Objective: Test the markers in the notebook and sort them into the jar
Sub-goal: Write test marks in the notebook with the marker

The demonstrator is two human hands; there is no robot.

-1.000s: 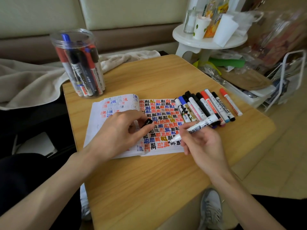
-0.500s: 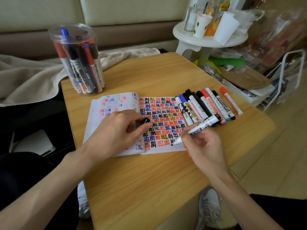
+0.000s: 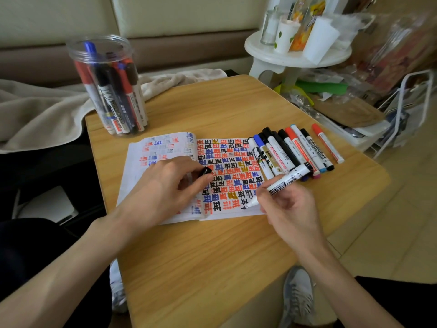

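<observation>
Beside one notebook (image 3: 146,166) lie ten markers (image 3: 298,147); right hand (image 3: 292,209) grips another marker (image 3: 287,180).

My bare left forearm runs from the lower left corner toward the middle of the frame. There my left hand (image 3: 165,188) lies palm down, thumb and forefinger pinching a small black plastic marker cap (image 3: 205,171). My bare right forearm rises from the lower right. My right hand (image 3: 292,209), right of centre, curls its fingers round a white-barrelled marker with black print (image 3: 283,183), tip pointing down-left. The hands are near each other, not touching.
</observation>
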